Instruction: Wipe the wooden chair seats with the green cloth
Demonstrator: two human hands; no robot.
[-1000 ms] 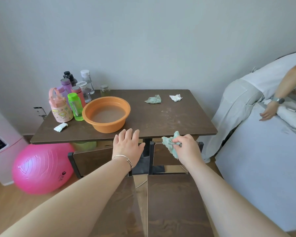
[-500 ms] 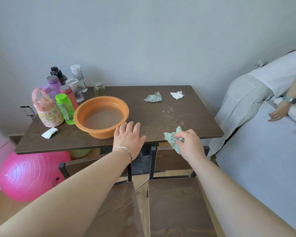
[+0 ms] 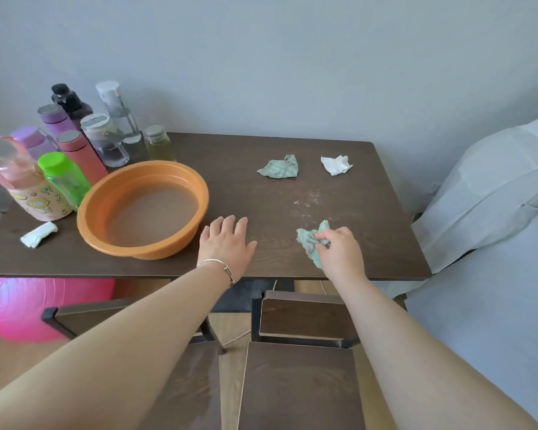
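My right hand point(image 3: 339, 251) pinches a crumpled green cloth point(image 3: 309, 240) just above the near right part of the dark wooden table point(image 3: 370, 231). My left hand point(image 3: 225, 243) hovers flat, fingers spread, over the table's front edge beside the orange basin point(image 3: 196, 187). A second green cloth point(image 3: 279, 166) lies crumpled further back on the table. Two dark wooden chairs stand pushed together below me: the right seat point(image 3: 302, 389) shows fully, the left seat point(image 3: 187, 395) is partly hidden by my left forearm.
The orange basin holds murky water. Several bottles point(image 3: 75, 144) cluster at the table's back left. A white tissue point(image 3: 336, 164) lies at the back right, a small white wad point(image 3: 39, 238) front left. A pink ball point(image 3: 28, 305) sits under the table; a grey-covered bed point(image 3: 494, 290) is on the right.
The view has moved closer and over the table. Both hands have travelled forward from the table's front edge to above its surface, the right still holding the cloth. The person at the right has left view.
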